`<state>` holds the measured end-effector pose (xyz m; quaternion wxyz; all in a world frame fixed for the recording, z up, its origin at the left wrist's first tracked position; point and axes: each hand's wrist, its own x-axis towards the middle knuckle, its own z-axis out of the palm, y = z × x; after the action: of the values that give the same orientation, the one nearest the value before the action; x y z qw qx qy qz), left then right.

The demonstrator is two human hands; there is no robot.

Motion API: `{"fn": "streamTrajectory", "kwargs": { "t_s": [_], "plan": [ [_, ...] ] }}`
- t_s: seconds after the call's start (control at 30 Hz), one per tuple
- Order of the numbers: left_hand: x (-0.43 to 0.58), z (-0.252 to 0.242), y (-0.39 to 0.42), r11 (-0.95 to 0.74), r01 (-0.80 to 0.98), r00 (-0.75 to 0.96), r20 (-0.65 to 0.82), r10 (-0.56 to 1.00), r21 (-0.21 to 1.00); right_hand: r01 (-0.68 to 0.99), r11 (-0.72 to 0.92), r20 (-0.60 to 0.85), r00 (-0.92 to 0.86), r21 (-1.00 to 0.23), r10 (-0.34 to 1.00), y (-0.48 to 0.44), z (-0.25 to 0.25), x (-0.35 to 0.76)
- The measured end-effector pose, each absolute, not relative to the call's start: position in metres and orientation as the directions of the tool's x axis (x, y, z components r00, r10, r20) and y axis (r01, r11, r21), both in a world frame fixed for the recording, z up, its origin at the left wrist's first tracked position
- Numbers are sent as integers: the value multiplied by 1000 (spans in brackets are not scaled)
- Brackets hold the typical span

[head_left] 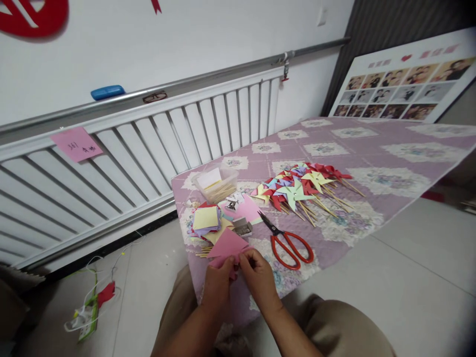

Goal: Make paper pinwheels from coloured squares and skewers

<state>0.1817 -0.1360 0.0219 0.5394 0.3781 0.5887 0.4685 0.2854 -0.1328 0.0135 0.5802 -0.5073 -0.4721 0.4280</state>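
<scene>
A pink paper square [227, 244], cut and partly folded, is pinched between my two hands above the near corner of the table. My left hand [219, 280] grips its lower left part, and my right hand [259, 273] has thumb and fingers closed on its right side. Red-handled scissors [289, 244] lie to the right of my right hand, blades slightly apart. Just beyond the paper sits a small open box [242, 227] of metal bits too small to name. A stack of coloured paper squares [206, 219] rests behind my left hand.
Several finished paper pinwheels [295, 192] on sticks lie in a heap farther back. A clear plastic tub [217, 184] holds wooden sticks. The flowered tablecloth [293, 148] covers the table, beside a white radiator [208, 126]. Cables and a red scrap [106, 294] lie on the floor.
</scene>
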Motion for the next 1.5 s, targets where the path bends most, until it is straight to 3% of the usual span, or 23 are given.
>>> {"fn": "streamTrajectory", "kwargs": {
  "t_s": [0.2, 0.37, 0.6, 0.77, 1.07, 1.33, 1.4, 1.5],
  "plan": [
    [180, 25, -131, 294, -159, -174, -320, 931, 942, -80, 158, 136, 237, -984, 962, -135, 18, 295],
    [171, 33, -127, 356, -102, -116, -366, 923, 929, -207, 70, -5, 344, -976, 939, -130, 19, 318],
    [164, 58, -133, 340, 241, 87, -369, 925, 909, -444, -151, -121, -96, -883, 988, -138, 27, 324],
    [156, 68, -131, 258, 317, 207, -332, 920, 913, -407, -252, -132, -300, -878, 945, -146, 30, 317],
    [150, 69, -121, 195, 393, 317, -331, 889, 899, -331, -186, -158, -108, -925, 981, -147, 16, 304],
    [158, 70, -117, 146, 373, 352, -285, 891, 916, -279, -199, -182, -86, -939, 980, -143, 10, 309],
    [161, 70, -116, 180, 295, 316, -274, 908, 938, -286, -192, -187, -48, -939, 981, -142, 9, 310],
    [162, 62, -116, 247, 97, 68, -254, 965, 964, -351, -169, -198, 47, -921, 979, -140, 7, 310]
  ]
}}
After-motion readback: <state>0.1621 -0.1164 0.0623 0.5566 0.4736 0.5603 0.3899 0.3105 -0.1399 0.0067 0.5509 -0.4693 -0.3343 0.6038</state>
